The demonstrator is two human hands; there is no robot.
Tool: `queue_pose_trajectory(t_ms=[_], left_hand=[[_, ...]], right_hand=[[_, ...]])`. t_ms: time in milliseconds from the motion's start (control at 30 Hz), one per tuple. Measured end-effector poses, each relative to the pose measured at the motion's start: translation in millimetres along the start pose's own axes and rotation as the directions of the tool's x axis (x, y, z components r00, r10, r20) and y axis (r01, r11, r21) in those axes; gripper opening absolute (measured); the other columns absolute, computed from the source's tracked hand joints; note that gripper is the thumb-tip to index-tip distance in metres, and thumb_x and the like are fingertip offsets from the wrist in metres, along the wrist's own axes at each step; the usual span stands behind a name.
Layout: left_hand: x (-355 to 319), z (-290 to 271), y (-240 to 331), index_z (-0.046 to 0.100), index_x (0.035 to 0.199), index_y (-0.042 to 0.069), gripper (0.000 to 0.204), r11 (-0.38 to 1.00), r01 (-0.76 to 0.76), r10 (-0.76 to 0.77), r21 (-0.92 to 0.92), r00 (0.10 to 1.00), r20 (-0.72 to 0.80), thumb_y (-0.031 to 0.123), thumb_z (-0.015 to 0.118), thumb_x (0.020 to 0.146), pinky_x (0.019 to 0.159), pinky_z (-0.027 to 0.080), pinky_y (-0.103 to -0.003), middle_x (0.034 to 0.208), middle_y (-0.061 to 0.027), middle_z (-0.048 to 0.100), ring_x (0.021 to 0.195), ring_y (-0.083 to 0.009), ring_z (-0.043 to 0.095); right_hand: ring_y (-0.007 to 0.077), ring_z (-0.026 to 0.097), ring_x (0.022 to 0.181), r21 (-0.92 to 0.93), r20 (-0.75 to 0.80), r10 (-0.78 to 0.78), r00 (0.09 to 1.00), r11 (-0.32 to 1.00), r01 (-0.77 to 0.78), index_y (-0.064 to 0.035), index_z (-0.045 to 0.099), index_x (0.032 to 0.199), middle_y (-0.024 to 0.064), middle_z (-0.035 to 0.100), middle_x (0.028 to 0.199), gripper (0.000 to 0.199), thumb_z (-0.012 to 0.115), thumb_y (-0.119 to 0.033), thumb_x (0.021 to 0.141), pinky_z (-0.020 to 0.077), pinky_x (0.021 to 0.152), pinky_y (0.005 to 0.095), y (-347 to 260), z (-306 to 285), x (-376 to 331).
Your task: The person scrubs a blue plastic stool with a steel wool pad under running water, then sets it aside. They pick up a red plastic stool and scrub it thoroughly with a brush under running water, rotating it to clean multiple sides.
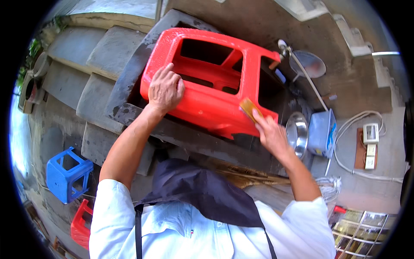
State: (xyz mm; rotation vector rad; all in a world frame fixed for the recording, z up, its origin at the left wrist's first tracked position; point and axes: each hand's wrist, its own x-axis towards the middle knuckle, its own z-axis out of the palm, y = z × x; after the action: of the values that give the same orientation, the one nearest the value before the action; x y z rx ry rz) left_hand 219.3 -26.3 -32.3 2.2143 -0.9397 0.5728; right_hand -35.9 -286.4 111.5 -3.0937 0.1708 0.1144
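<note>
A wet red plastic stool (207,101) lies on its side across the dark stone basin (125,112), its cut-out openings facing up. My left hand (165,90) holds it at the left, fingers bent over the frame near the large opening; their tips are partly hidden. In my right hand (272,134) is a small yellow-brown scrubbing brush (249,109), held against the stool's right leg. The brush is slightly blurred, and its bristles do not show.
Right of the basin stand a steel bowl (296,134) and a blue plastic bin (321,133). A tap (283,45) sits behind, beside a strainer (311,64). Concrete steps (97,101) rise at left, with a blue stool (69,172) and another red stool (81,225) lower down.
</note>
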Motion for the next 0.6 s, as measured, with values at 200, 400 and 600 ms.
queue_pose_trajectory(t_ms=[200, 400, 600], left_hand=[[-5.6, -2.0, -2.8, 0.07, 0.088, 0.003, 0.015, 1.0, -0.025, 0.025, 0.001, 1.0, 0.017, 0.016, 0.062, 0.088, 0.112, 0.041, -0.045, 0.099, -0.0138, 0.071, 0.128, -0.0315, 0.059], [1.3, -2.0, 12.3, 0.07, 0.089, 0.004, 0.022, 0.988, 0.06, -0.078, 0.14, 0.988, 0.131, 0.023, 0.059, 0.09, 0.115, 0.036, -0.052, 0.102, -0.0183, 0.069, 0.133, -0.0333, 0.054], [-2.6, 6.0, 13.1, 0.07, 0.089, 0.005, 0.026, 0.988, 0.063, -0.084, 0.139, 0.986, 0.146, 0.029, 0.061, 0.093, 0.116, 0.034, -0.051, 0.102, -0.0154, 0.068, 0.136, -0.0325, 0.05]], right_hand=[[0.0444, 0.068, 0.075, -0.077, -0.148, 0.065, 0.987, 0.994, -0.077, -0.0185, 0.056, 0.142, 0.0237, 0.063, 0.086, 0.044, 0.061, -0.02, 0.098, 0.056, 0.065, 0.0532, 9.5, 1.7, 81.3], [0.045, 0.067, 0.074, -0.114, -0.045, 0.142, 0.989, 0.983, -0.146, -0.0219, 0.05, 0.149, 0.0222, 0.058, 0.083, 0.055, 0.064, -0.019, 0.096, 0.0551, 0.068, 0.055, 13.7, -0.7, 23.9], [0.0441, 0.068, 0.078, -0.129, -0.178, 0.13, 0.975, 0.98, -0.154, -0.021, 0.056, 0.142, 0.0212, 0.065, 0.087, 0.045, 0.061, -0.023, 0.097, 0.0557, 0.072, 0.0558, 60.1, 3.5, 114.5]])
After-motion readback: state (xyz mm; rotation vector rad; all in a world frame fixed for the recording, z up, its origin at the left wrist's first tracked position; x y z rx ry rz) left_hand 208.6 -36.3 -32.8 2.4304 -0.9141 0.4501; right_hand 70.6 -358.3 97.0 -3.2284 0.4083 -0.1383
